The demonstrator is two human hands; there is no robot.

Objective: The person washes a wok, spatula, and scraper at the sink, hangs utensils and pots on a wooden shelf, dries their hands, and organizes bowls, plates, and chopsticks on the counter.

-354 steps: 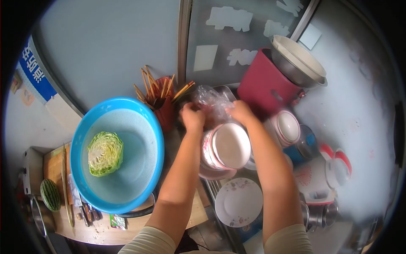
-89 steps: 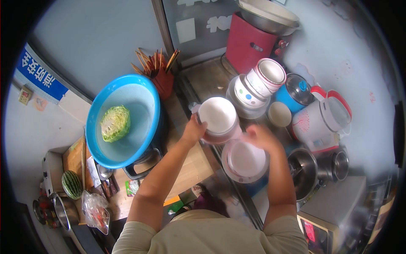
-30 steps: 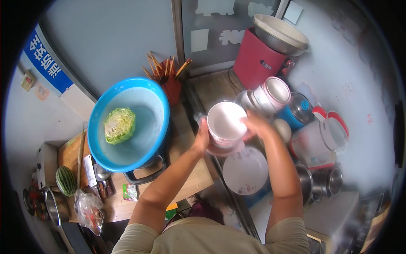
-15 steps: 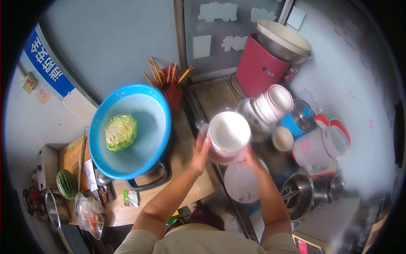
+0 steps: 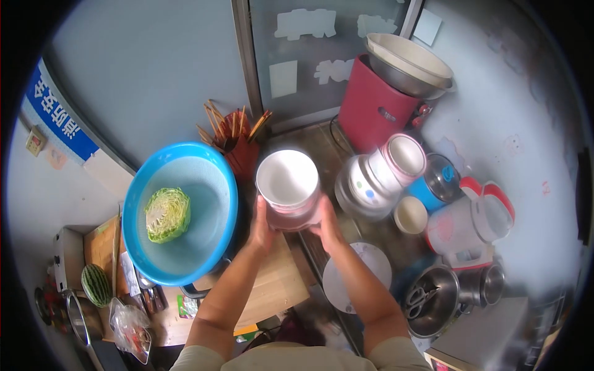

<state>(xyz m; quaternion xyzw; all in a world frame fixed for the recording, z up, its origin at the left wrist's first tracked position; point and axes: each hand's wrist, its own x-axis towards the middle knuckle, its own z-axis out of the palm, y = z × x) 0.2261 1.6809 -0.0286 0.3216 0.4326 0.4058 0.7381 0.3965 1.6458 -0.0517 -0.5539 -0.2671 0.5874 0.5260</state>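
A stack of white bowls (image 5: pixel 288 178) with a pinkish pattern rests on a pink dish, held up between both hands. My left hand (image 5: pixel 262 227) grips the stack's left side, fingers partly hidden beneath it. On the right side, my right hand (image 5: pixel 328 224) is wrapped round the lower edge. Below my right hand lies a white flowered plate (image 5: pixel 356 278). Another stack of bowls (image 5: pixel 371 179) stands to the right, with a small cream bowl (image 5: pixel 411 214) beside it. Left of the held stack is a blue basin (image 5: pixel 210 247) containing a cut cabbage (image 5: pixel 167 215).
A red chopstick holder (image 5: pixel 242 157) stands behind. At the back right, a red appliance (image 5: pixel 376 105) carries basins. Along the right are a blue lidded pot (image 5: pixel 427 187), a white jug (image 5: pixel 455 226) and a steel bowl with scissors (image 5: pixel 433 303). A watermelon (image 5: pixel 96 285) and knives lie left.
The held stack has moved left and away from the flowered plate, between both hands. Earlier, a plastic bag was handled at the back; it now lies in a tray at the lower left.
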